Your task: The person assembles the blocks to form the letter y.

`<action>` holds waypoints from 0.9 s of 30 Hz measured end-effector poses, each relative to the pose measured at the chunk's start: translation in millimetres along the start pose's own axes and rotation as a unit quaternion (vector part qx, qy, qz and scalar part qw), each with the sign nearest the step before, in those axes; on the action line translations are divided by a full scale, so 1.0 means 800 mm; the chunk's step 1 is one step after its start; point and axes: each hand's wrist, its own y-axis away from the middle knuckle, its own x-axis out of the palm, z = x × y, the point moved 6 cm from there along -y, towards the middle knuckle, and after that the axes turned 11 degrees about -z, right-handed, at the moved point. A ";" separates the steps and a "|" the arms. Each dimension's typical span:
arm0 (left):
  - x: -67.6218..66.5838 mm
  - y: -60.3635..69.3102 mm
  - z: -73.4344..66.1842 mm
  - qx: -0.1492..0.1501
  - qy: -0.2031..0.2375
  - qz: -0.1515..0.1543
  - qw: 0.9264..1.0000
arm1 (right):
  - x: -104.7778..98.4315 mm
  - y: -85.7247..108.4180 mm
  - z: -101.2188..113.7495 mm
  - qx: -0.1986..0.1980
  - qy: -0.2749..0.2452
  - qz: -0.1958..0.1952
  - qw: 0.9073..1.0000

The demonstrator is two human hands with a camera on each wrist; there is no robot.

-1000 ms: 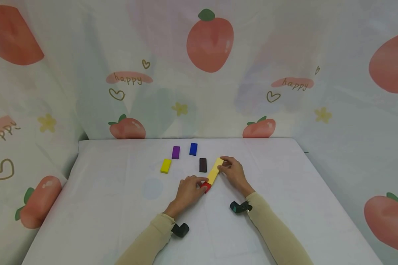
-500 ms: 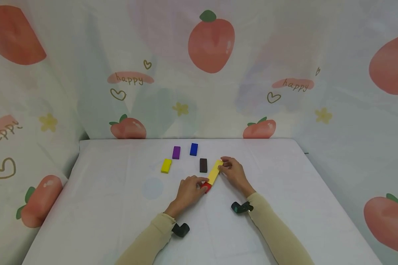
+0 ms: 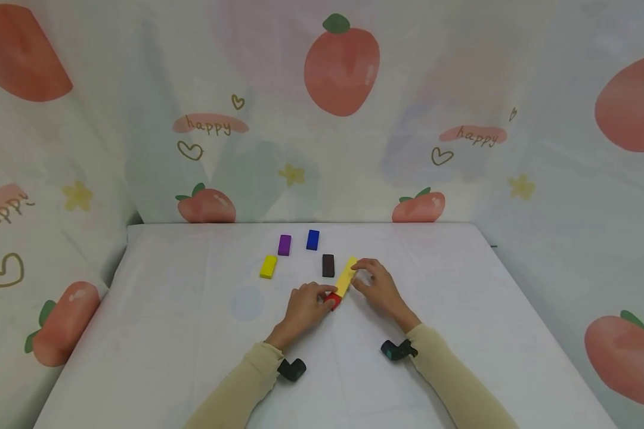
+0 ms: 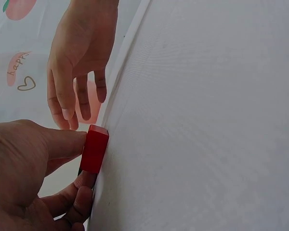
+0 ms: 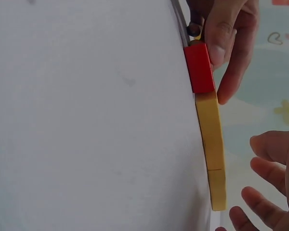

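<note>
A red block (image 3: 336, 299) is held by my left hand (image 3: 304, 308), its thumb against the near face and fingers on the far side. In line with it lie two light yellow blocks (image 5: 210, 132), end to end, the first touching the red block (image 5: 200, 70); a thin seam shows between the yellow ones. My right hand (image 3: 380, 290) hovers just right of the light yellow row (image 3: 346, 277). In the right wrist view a gap separates the right hand's loosely spread fingers (image 5: 260, 204) from the blocks.
Left of the row lies a dark brown block (image 3: 328, 266). Farther back are a blue block (image 3: 313, 240) and a purple block (image 3: 284, 245), with a bright yellow block (image 3: 268, 267) to the left. A patterned cloth wall (image 3: 343, 161) rises behind the white table (image 3: 166, 333).
My right hand has let go of the far light yellow block and drawn back slightly to the right and nearer. The left hand keeps its hold on the red block.
</note>
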 end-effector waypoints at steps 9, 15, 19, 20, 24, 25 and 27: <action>0.000 0.000 0.000 0.005 -0.001 -0.003 1.000 | 0.003 0.012 0.013 -0.001 0.018 0.020 1.000; -0.001 0.000 0.000 0.007 0.002 -0.002 1.000 | 0.008 0.016 0.015 0.008 0.037 0.040 0.998; 0.000 -0.001 0.001 0.009 0.001 -0.002 1.000 | 0.012 0.018 0.018 -0.001 0.050 0.050 0.997; 0.001 -0.001 0.001 0.009 0.000 -0.002 1.000 | 0.013 0.018 0.018 -0.005 0.054 0.052 0.997; 0.001 -0.001 0.002 0.008 0.000 -0.002 1.000 | 0.017 0.019 0.018 -0.020 0.073 0.059 0.995; 0.002 -0.001 0.002 0.008 -0.001 -0.002 1.000 | 0.019 0.019 0.018 -0.022 0.080 0.061 0.995; 0.002 -0.001 0.002 0.008 -0.001 -0.003 1.000 | 0.020 0.020 0.018 -0.021 0.090 0.064 0.994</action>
